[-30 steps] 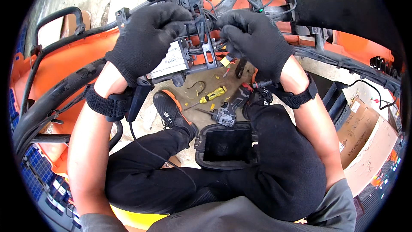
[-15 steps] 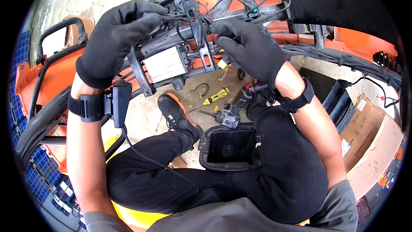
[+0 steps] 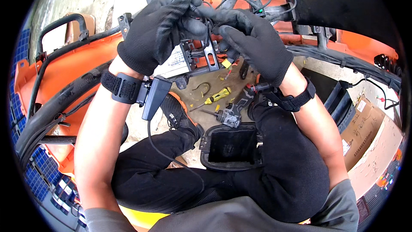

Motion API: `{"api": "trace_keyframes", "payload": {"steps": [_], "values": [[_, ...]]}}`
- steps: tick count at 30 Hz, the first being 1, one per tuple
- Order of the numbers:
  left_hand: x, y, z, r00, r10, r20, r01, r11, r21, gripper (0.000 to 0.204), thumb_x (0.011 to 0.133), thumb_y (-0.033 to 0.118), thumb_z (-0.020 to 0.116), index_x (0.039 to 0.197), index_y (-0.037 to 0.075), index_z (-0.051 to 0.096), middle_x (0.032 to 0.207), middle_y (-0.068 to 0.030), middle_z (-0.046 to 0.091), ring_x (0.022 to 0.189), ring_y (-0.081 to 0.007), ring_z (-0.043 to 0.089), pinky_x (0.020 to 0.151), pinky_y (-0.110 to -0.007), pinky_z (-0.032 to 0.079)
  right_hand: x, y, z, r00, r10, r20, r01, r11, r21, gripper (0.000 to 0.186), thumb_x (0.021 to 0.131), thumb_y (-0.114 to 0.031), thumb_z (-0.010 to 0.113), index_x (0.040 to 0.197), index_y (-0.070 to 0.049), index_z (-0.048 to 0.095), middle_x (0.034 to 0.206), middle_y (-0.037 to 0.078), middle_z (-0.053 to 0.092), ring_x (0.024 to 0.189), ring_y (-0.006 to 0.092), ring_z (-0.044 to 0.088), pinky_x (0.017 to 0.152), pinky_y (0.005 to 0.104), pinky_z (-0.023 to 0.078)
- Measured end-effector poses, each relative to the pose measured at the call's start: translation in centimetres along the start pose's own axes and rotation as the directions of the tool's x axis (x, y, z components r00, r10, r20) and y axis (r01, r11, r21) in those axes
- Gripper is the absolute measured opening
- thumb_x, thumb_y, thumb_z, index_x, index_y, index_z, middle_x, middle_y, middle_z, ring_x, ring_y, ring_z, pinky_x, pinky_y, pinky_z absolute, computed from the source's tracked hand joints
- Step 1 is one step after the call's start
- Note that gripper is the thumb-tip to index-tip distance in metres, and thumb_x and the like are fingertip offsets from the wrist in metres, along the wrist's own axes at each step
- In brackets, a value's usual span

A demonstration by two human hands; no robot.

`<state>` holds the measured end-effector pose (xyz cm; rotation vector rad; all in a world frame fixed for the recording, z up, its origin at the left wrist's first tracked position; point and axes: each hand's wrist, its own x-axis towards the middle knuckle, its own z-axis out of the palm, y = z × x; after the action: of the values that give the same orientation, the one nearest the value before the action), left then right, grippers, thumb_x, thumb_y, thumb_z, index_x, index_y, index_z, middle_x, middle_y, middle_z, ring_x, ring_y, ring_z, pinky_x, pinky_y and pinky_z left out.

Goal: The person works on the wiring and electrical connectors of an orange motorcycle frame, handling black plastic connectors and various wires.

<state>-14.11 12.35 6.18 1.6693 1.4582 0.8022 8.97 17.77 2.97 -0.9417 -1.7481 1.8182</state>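
Observation:
Both of my hands wear black knit gloves and meet over the black tubular frame, close to its wiring. My left hand has its fingers curled inward, near the fingertips of my right hand. The right thumb and fingers are pinched together. Whatever sits between the fingers is hidden by the gloves. Below them, a silver box with a white label is partly covered by my left hand. Beside it stand a slotted black bracket and a yellow connector.
On the floor lie a yellow screwdriver and a cordless drill. A black open bin sits between my legs. Orange body panels flank the frame; a black curved panel juts out at right. A cardboard box stands at far right.
My left hand has moved right, from the cables at the left of the bracket to beside my right hand. It now covers the bracket's upper part. My right hand has shifted only slightly.

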Motion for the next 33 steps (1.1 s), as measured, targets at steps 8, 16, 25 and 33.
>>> {"api": "trace_keyframes", "payload": {"steps": [8,16,25,33], "values": [[-0.1,1.0,-0.8,0.909,-0.412,-0.06,0.399,0.903,-0.158,0.023,0.1,0.026,0.055,0.095,0.003,0.061,0.063,-0.0019,0.061,0.049,-0.0081,0.055,0.046,-0.023,0.042,0.0,0.2,0.1,0.999,0.032,-0.021,-0.03,0.996,0.079,0.022,0.092,-0.015,0.057,0.106,0.001,0.065,0.077,0.007,0.066,0.068,0.0124,0.063,0.065,0.0301,0.053],[-2.1,-0.3,-0.3,0.909,-0.384,0.159,0.396,0.917,-0.05,0.02,0.098,0.016,0.056,0.112,0.005,0.065,0.077,0.0017,0.06,0.061,-0.0047,0.05,0.057,-0.022,0.044,0.3,0.6,-0.1,0.99,-0.137,0.044,0.14,0.845,-0.517,0.018,0.092,-0.014,0.058,0.098,0.001,0.064,0.075,0.008,0.063,0.068,0.0114,0.063,0.061,0.0285,0.053],[-2.1,-2.0,0.2,0.846,-0.507,0.164,0.513,0.858,0.012,0.015,0.096,0.014,0.06,0.104,0.001,0.064,0.076,0.0007,0.061,0.057,-0.005,0.053,0.053,-0.022,0.046,0.2,0.7,0.1,0.994,-0.079,0.079,0.099,0.951,-0.292,0.022,0.095,-0.015,0.058,0.109,0.001,0.064,0.074,0.003,0.062,0.066,0.0084,0.058,0.059,0.0259,0.049],[-1.6,-1.7,-1.0,0.84,-0.525,0.136,0.536,0.765,-0.358,0.018,0.097,0.018,0.059,0.107,0.002,0.059,0.092,-0.0058,0.068,0.073,-0.0075,0.062,0.066,-0.021,0.052,0.3,0.8,0.1,0.994,-0.074,0.079,0.092,0.965,-0.244,0.023,0.093,-0.015,0.059,0.107,0.001,0.065,0.077,0.006,0.063,0.068,0.011,0.059,0.063,0.0274,0.05]]}}
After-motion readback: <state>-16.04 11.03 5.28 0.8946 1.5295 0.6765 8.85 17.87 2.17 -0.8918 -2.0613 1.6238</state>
